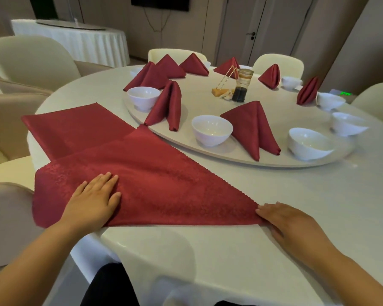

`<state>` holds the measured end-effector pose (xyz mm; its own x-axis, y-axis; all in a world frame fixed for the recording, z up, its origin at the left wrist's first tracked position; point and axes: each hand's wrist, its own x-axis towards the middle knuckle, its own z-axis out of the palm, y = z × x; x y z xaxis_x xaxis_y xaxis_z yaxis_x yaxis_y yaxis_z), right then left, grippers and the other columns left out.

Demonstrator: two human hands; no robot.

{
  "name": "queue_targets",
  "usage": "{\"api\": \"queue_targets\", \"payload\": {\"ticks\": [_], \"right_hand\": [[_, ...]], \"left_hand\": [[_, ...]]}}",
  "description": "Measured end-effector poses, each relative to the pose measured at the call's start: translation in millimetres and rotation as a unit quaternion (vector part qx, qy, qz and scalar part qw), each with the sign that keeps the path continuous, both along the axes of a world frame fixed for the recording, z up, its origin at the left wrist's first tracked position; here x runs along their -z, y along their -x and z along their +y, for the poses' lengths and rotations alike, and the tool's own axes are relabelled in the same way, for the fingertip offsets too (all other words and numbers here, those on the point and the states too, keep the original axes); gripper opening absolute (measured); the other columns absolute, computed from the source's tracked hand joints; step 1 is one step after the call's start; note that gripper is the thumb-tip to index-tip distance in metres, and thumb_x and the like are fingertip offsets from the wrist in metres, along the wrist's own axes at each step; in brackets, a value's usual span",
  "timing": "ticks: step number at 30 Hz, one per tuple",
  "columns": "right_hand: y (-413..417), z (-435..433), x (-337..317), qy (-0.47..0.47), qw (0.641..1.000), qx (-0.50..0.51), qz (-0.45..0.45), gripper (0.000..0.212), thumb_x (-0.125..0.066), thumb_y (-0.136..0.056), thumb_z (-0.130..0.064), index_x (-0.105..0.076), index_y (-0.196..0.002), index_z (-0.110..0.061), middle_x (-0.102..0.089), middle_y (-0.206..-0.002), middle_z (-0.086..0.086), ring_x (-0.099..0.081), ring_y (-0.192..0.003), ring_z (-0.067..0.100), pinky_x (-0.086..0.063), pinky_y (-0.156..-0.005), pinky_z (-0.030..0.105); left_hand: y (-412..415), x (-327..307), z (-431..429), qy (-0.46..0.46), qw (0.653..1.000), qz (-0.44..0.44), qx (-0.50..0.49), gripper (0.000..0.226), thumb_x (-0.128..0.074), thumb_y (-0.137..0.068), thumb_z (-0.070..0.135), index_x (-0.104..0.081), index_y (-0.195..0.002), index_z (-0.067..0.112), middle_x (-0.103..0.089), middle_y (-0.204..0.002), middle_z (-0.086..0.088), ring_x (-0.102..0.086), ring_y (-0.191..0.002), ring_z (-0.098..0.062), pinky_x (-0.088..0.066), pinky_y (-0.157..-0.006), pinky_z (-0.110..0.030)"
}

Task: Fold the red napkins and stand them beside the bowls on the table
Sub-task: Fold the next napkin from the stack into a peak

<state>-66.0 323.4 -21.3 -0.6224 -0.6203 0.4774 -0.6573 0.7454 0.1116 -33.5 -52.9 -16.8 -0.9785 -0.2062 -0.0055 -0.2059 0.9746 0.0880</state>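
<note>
Both the left hand (93, 195) and right hand (283, 219) press flat, released, on the red napkin (164, 184) at lower centre, where uneven pressure could skew its crease.

Both hands (93, 202) (283, 221) press a red napkin (164, 180) flat on the table (296, 195).

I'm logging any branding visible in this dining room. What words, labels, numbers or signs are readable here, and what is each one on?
No text can be read anywhere in this view.
Green lit mark at the table's far right: too small and blurred to read.
Sauce bottle on the turntable: no legible label.
</note>
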Motion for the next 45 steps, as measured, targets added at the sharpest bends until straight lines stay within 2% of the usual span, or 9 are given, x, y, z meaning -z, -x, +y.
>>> {"api": "queue_targets", "payload": {"ticks": [5,10,18,24,28,30,32,39,45], "right_hand": [[4,10,-2,0.026,0.999,0.031,0.017,0.047,-0.033,-0.094,-0.026,-0.076,-0.080,-0.013,-0.073,-0.081,-0.001,-0.070,-0.063,0.017,-0.053,-0.061,0.026],[-24,42,-22,0.042,0.991,0.122,-0.033,0.040,-0.037,-0.072,-0.015,-0.076,-0.079,-0.010,-0.073,-0.074,0.003,-0.069,-0.058,0.020,-0.050,-0.051,0.024],[-80,101,-68,0.185,0.959,0.130,-0.169,0.042,-0.048,-0.070,-0.027,-0.053,-0.087,-0.066,-0.056,-0.083,-0.045,-0.057,-0.065,-0.012,-0.040,-0.058,-0.001],[-84,105,-104,0.252,0.938,0.129,-0.201,0.029,-0.062,-0.083,-0.024,-0.065,-0.080,-0.053,-0.067,-0.075,-0.023,-0.063,-0.072,0.000,-0.046,-0.066,0.006],[-74,88,-120,0.316,0.900,0.139,-0.266,0.035,-0.052,-0.059,-0.082,-0.065,-0.075,-0.054,-0.065,-0.072,-0.028,-0.061,-0.070,-0.008,-0.045,-0.067,0.003],[-57,62,-125,0.360,0.890,0.092,-0.265,0.014,-0.064,-0.075,-0.047,-0.066,-0.063,-0.054,-0.063,-0.060,-0.028,-0.059,-0.061,-0.010,-0.042,-0.060,0.000],[-27,41,-117,0.363,0.890,0.099,-0.259,0.052,-0.059,-0.081,0.003,-0.067,-0.053,-0.040,-0.060,-0.052,-0.025,-0.056,-0.054,-0.010,-0.041,-0.057,0.000],[66,-58,-78,0.253,0.916,0.140,-0.277,0.007,-0.059,-0.080,-0.001,-0.064,-0.075,-0.003,-0.057,-0.066,0.005,-0.051,-0.055,0.005,-0.038,-0.056,0.019],[104,-117,-47,0.188,0.926,0.214,-0.248,0.011,-0.052,-0.087,-0.016,-0.062,-0.084,-0.012,-0.058,-0.082,0.007,-0.054,-0.084,0.025,-0.031,-0.065,0.026]], "left_hand": [[0,-4,4,0.005,1.000,-0.005,0.005,0.050,-0.021,-0.100,0.035,-0.009,-0.147,0.021,-0.005,-0.156,0.003,-0.005,-0.143,-0.012,-0.006,-0.112,-0.028],[2,-4,35,-0.003,0.998,-0.002,0.068,0.052,-0.020,-0.100,0.039,-0.006,-0.147,0.023,-0.003,-0.156,0.004,-0.002,-0.143,-0.010,-0.004,-0.113,-0.027],[-9,7,92,0.005,0.989,0.010,0.151,0.108,0.025,-0.047,0.054,-0.005,-0.147,0.026,0.000,-0.155,0.007,0.000,-0.142,-0.007,0.001,-0.112,-0.025],[-33,13,88,-0.008,0.980,0.054,0.191,0.078,-0.002,-0.098,0.045,-0.071,-0.102,0.009,-0.069,-0.106,-0.009,-0.068,-0.093,-0.023,-0.034,-0.089,-0.031],[-43,20,87,0.008,0.977,0.054,0.206,0.062,-0.018,-0.096,0.041,-0.073,-0.097,0.013,-0.071,-0.101,-0.004,-0.069,-0.091,-0.019,-0.041,-0.087,-0.032],[-41,18,87,0.007,0.977,0.051,0.206,0.051,-0.032,-0.083,0.041,-0.074,-0.095,0.016,-0.071,-0.100,-0.001,-0.069,-0.091,-0.016,-0.054,-0.072,-0.033],[-41,18,87,0.009,0.976,0.052,0.210,0.049,-0.034,-0.077,0.040,-0.074,-0.095,0.017,-0.071,-0.100,0.000,-0.068,-0.091,-0.014,-0.055,-0.068,-0.035],[-41,15,85,-0.031,0.978,0.047,0.200,0.058,-0.029,-0.077,0.043,-0.070,-0.106,0.014,-0.067,-0.113,-0.004,-0.064,-0.104,-0.018,-0.034,-0.097,-0.028],[-30,3,86,-0.147,0.974,0.046,0.166,0.127,0.026,-0.037,0.085,-0.021,-0.143,0.035,-0.017,-0.150,0.019,-0.008,-0.133,0.009,0.014,-0.099,-0.011]]}}
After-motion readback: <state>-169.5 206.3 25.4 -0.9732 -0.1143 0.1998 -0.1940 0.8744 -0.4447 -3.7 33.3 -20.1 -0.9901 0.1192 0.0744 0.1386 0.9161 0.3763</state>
